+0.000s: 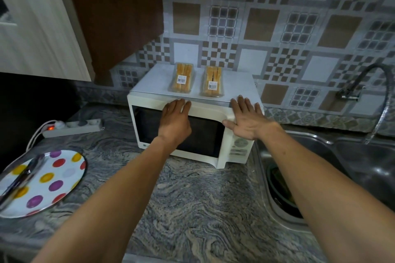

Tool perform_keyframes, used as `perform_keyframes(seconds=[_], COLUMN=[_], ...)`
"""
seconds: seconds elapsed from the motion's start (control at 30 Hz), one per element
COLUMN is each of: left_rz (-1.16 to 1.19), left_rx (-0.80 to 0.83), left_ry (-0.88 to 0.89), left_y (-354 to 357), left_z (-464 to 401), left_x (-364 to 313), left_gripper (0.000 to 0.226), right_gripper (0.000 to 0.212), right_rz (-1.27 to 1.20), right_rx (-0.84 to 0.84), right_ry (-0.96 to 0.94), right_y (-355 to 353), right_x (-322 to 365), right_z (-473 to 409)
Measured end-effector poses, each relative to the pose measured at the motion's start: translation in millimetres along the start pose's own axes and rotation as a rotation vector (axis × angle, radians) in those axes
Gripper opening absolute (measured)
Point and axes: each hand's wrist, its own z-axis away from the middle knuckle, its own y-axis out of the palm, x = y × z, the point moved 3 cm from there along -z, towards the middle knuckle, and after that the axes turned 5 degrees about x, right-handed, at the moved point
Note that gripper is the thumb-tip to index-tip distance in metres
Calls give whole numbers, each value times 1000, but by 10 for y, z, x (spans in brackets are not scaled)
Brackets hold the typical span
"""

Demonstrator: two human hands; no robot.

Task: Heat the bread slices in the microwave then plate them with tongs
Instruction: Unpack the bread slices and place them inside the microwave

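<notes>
Two clear packs of bread slices lie side by side on top of the microwave (192,126), toward its back edge: the left pack (182,78) and the right pack (213,82), each with a barcode label, near each other but not touching. Both look sealed, so no bread is inside the oven yet. The microwave stands at the back of the bench (192,198), its door shut.

The left hand (174,123) rests flat against the top of the door, fingers straight and together, clamped on nothing. The right hand (248,119) lies spread on the upper right corner above the control panel, fingers apart, also holding nothing. My reading is that the person is steadying the oven or about to open the door.

The tongs (21,179) lie across the spotted plate (64,177) at the left front edge of the bench, well apart from the oven.

The risks as I judge them: a sharp tug on the door could shift the oven and slide the packs off the top, the right one toward the sink (352,166) just beside it. Heating the slices in their plastic would be another mistake.
</notes>
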Motion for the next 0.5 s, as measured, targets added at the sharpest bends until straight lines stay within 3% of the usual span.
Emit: perform_keyframes(seconds=[0.23,0.5], left_rz=[-6,157], left_rx=[68,131], left_ry=[51,54], left_y=[-184,-503], left_z=[174,459], left_x=[100,270], left_gripper=[59,44], right_gripper=[84,82], right_rz=[-129,-130], right_rx=[-26,-110], right_ry=[-8,-28], right_y=[134,290], right_x=[219,701], right_z=[340,870])
